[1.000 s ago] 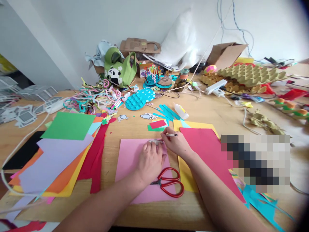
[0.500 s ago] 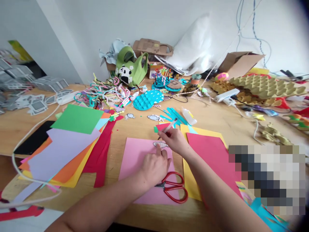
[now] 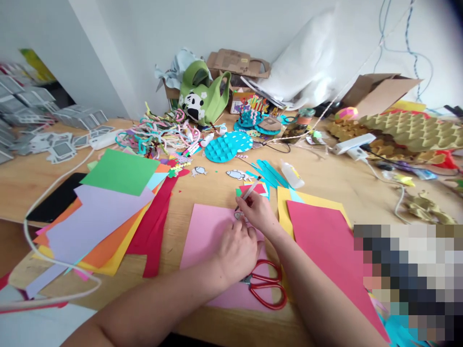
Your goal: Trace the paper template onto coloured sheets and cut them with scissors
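Pinching a pen (image 3: 252, 188) in closed fingers, the right hand (image 3: 258, 210) is working at a paper fish cutout (image 3: 238, 215), centre of frame; tip contact cannot be told. The left hand (image 3: 238, 246), fingers slightly parted, is steadying the cutout on pink paper (image 3: 204, 231). Red-handled scissors (image 3: 265, 283) are lying lower centre.

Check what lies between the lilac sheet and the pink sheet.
In the head view, from the lilac sheet rightward: an orange sheet and a yellow sheet jutting out, then red paper, then wooden tabletop before the pink sheet.
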Tool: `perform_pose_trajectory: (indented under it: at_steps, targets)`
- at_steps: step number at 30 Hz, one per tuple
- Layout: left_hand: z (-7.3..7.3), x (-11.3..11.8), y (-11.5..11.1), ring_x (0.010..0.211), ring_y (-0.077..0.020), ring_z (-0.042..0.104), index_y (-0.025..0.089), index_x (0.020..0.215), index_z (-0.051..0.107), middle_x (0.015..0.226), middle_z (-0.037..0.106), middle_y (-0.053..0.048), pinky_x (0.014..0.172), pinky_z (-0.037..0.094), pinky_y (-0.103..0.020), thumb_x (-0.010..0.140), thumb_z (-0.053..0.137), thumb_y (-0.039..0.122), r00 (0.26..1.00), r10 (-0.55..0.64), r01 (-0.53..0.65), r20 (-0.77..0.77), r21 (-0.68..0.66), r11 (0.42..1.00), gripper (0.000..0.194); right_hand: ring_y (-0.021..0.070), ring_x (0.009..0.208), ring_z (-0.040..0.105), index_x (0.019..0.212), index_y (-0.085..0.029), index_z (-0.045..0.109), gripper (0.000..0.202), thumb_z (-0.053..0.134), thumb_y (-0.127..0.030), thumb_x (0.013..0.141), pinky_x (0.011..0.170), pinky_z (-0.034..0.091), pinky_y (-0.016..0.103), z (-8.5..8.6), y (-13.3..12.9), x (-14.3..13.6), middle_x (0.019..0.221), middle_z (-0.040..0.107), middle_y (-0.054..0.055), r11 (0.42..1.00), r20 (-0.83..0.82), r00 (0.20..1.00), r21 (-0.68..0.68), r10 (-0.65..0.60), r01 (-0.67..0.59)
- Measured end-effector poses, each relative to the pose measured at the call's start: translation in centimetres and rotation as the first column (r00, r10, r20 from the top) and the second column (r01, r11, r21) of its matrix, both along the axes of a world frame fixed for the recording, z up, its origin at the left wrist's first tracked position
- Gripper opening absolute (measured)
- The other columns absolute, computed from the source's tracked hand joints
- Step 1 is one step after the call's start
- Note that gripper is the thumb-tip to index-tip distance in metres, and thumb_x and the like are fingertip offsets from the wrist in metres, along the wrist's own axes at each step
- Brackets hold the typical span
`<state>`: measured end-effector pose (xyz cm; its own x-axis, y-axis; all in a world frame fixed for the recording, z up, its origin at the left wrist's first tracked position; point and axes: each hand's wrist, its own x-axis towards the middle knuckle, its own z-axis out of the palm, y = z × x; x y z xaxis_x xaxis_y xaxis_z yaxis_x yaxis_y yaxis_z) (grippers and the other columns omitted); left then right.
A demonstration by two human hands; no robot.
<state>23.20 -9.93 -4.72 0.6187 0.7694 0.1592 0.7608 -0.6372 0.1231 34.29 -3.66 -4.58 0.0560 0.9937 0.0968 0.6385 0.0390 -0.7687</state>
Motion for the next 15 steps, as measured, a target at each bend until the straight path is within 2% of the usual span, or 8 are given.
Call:
perform_pose_trajectory:
  at_steps: [4,7,15]
  targets:
    - [-0.18,0.00,-0.38,0.069,-0.0233,0.063,0.006,0.111,0.058,0.100,0.065,-0.020,0.053,0.046,-0.032,0.092,0.042,0.033,0.998,0.034,-0.038,-0.060,-0.073,0.997,0.036,0.0133,0.050,0.053,0.070,-0.019,0.050,0.019,0.050,-0.033,0.083,0.051,0.036,0.024,-0.15,-0.04,-0.05,0.057,0.058,0.001,0.999,0.061,0.998,0.031,0.004,-0.006]
    - [-0.28,-0.09,-0.45,0.058,-0.0201,0.063,0.005,0.120,0.052,0.103,0.063,-0.022,0.047,0.044,-0.029,0.093,0.040,0.033,0.996,0.038,-0.045,-0.083,-0.085,0.995,0.041,0.0137,0.050,0.053,0.070,-0.020,0.049,0.018,0.049,-0.032,0.083,0.051,0.036,0.024,-0.18,-0.11,-0.09,0.057,0.058,0.001,0.999,0.081,0.997,0.035,0.014,-0.017]
    - [0.17,-0.24,-0.40,0.063,-0.0215,0.066,0.005,0.119,0.054,0.102,0.064,-0.022,0.049,0.048,-0.029,0.093,0.039,0.036,0.994,0.024,-0.033,-0.103,-0.087,0.996,0.042,0.0152,0.051,0.055,0.070,-0.020,0.048,0.019,0.048,-0.035,0.083,0.051,0.037,0.025,-0.48,-0.09,-0.05,0.057,0.060,0.002,0.999,0.090,0.996,0.033,0.027,-0.030]
